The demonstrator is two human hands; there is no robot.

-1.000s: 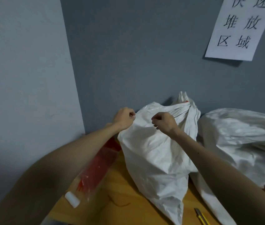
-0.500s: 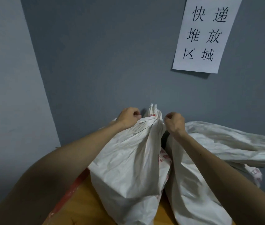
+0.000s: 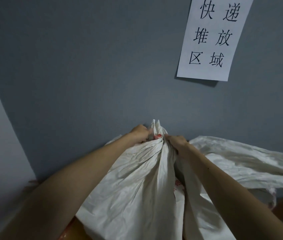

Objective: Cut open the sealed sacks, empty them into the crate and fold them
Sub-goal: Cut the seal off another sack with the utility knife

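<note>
The left hand [image 3: 139, 134] is clamping its grip on the bunched, red-tied neck of the white sack [image 3: 137, 179] standing by the wall [image 3: 85, 66]. The right hand [image 3: 177, 141] is clamping its grip on the neck's other side, probably steadying it upright for cutting, and a second sack [image 3: 241, 161] is lying just beside.

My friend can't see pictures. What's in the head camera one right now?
The left hand and right hand grip the bunched neck of a white sack, one on each side. Another crumpled sack lies to its right, below a paper sign with Chinese characters on the grey wall.
</note>
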